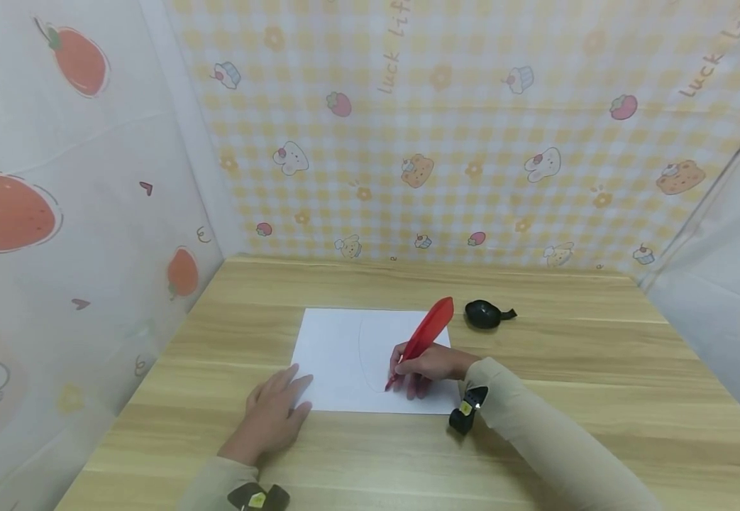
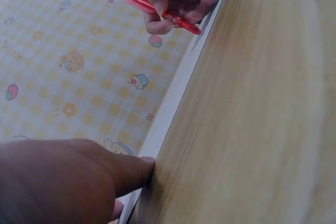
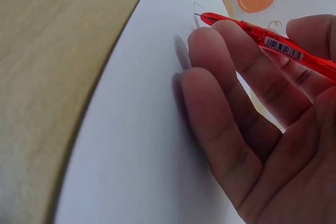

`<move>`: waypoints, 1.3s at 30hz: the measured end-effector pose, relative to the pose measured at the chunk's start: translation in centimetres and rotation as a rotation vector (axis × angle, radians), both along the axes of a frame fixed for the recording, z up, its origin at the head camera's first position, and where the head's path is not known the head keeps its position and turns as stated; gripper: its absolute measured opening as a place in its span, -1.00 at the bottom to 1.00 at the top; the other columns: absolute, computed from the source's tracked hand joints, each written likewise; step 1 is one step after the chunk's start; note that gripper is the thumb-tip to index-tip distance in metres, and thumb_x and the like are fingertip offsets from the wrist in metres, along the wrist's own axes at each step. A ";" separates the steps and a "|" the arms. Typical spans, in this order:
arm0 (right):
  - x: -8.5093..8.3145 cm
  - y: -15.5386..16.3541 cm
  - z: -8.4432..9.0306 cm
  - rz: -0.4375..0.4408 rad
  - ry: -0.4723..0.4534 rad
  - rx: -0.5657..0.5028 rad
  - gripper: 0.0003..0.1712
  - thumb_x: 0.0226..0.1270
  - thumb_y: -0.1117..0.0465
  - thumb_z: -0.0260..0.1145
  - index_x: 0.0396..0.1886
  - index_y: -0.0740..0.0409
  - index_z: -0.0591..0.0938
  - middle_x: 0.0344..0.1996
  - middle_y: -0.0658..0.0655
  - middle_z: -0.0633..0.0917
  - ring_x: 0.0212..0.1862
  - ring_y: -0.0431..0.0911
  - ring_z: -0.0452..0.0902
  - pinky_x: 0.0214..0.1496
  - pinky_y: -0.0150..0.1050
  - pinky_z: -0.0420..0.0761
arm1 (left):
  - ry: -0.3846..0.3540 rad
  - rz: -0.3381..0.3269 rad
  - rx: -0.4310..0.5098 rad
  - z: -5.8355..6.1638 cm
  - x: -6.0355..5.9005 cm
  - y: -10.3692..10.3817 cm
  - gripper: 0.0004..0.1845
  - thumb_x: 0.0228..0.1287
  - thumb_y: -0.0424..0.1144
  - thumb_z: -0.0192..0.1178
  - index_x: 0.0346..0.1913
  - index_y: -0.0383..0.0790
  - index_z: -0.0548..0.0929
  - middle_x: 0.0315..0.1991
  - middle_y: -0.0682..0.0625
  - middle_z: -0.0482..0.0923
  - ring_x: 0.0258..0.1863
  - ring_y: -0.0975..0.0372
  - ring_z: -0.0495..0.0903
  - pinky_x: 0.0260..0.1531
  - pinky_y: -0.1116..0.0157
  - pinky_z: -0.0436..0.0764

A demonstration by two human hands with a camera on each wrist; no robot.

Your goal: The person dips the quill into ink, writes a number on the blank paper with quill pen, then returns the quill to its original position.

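While the left hand point(image 1: 274, 415) lies flat on the paper's point(image 1: 338, 355) near-left corner, the right hand point(image 1: 430, 365) pinches a red feather pen point(image 1: 423, 341), tip on the sheet toward the left hand, plume slanting up and away over the wooden bench point(image 1: 567, 355).

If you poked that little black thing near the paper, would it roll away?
Probably a short wobble. The black thing looks rounded, so it might rock or roll, but a small tail sticks out on one side and would likely stop it. It looks small and probably light, so a gentle push should slide it across the smooth table.
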State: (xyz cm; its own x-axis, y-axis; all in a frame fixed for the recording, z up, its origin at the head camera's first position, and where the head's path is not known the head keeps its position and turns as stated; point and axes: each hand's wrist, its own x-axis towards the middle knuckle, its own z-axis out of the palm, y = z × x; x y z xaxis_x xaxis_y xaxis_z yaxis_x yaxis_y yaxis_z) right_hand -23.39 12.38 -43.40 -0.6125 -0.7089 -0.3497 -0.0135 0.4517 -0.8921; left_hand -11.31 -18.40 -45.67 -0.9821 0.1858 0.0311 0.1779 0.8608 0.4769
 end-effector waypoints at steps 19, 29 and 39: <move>-0.6 0.6 0.5 -0.011 -0.008 0.006 -0.85 0.37 0.18 0.21 -0.18 0.15 0.62 -0.34 0.19 0.73 -0.45 0.03 0.68 -0.37 -0.14 0.70 | 0.014 -0.004 -0.006 0.4 0.3 0.0 -0.54 0.39 -0.22 0.10 0.31 -0.22 0.45 0.42 -0.30 0.18 0.39 -0.23 0.10 0.26 -0.33 -0.04; -1.1 0.7 0.4 -0.044 -0.023 0.019 -0.84 0.37 0.19 0.21 -0.19 0.18 0.61 -0.36 0.19 0.73 -0.45 0.02 0.68 -0.40 -0.16 0.69 | 0.015 -0.005 0.014 0.3 0.2 0.0 -0.54 0.38 -0.22 0.11 0.31 -0.22 0.46 0.42 -0.30 0.18 0.40 -0.24 0.08 0.26 -0.33 -0.07; -1.5 0.7 0.4 -0.071 -0.035 0.030 -0.84 0.37 0.20 0.21 -0.19 0.19 0.61 -0.36 0.21 0.73 -0.44 0.04 0.69 -0.39 -0.15 0.69 | 0.008 -0.008 0.020 0.3 0.2 0.0 -0.54 0.39 -0.23 0.09 0.32 -0.22 0.45 0.43 -0.29 0.17 0.40 -0.23 0.06 0.27 -0.33 -0.08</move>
State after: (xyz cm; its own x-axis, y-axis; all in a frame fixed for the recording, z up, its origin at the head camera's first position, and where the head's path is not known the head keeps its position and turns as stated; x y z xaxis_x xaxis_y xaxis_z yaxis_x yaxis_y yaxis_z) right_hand -24.93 13.08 -42.97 -0.6477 -0.6531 -0.3923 0.0502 0.4772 -0.8774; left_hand -11.07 -18.42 -45.38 -0.9802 0.1933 0.0432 0.1893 0.8493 0.4927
